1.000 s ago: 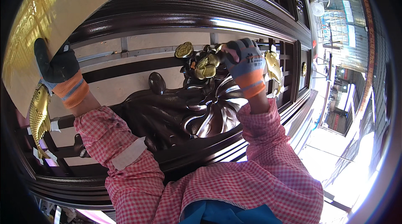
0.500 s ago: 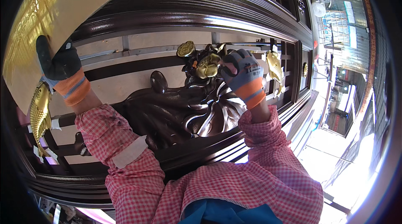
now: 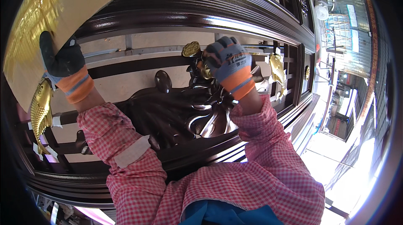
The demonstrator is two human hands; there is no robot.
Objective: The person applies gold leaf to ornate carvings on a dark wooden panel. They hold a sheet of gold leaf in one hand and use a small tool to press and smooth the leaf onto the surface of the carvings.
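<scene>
Dark carved panel (image 3: 155, 115): gold ornament (image 3: 205, 72) partly beneath the right grip (image 3: 228, 60).

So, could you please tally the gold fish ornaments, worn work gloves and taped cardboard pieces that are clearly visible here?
Gold fish ornaments: 2
Worn work gloves: 2
Taped cardboard piece: 1
Total: 5

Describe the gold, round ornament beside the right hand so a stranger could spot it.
Find the dark carved panel. Above its wavy relief, just left of the gloved right hand, sits the gold ornament. Its textured face shows whole, unlike the gold bud partly behind that hand.
</scene>
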